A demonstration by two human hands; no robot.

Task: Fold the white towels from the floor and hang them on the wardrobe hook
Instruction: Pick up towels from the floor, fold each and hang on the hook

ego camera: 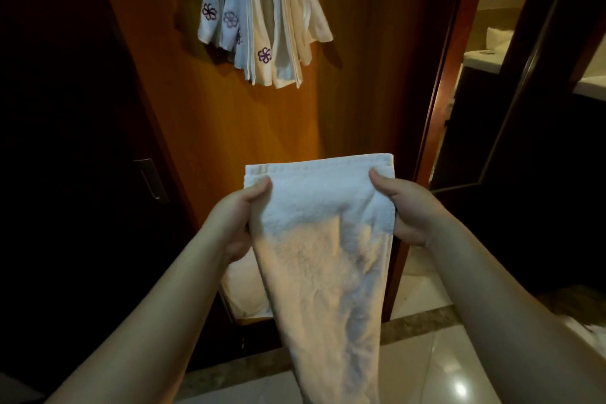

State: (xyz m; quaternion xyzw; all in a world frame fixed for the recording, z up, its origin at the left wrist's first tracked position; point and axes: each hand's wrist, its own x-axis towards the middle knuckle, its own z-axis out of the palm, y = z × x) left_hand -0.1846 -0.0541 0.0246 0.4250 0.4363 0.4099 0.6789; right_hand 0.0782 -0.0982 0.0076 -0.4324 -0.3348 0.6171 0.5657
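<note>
Before wardrobe: left hand, right hand pinch towel.

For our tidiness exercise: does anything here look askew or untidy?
Yes. The bunch of white hanging towels with purple flower embroidery fans out unevenly on the wooden wardrobe panel, lower ends at different heights.

You are holding a white towel out in front of you, folded lengthwise; its hemmed top edge is running level and straight, and the rest is hanging down, narrowing toward the bottom of the view. Above it, a bunch of folded white towels is hanging against the wooden wardrobe panel, fanning outward, several showing a small purple flower emblem. The hook itself is lying out of sight.
</note>
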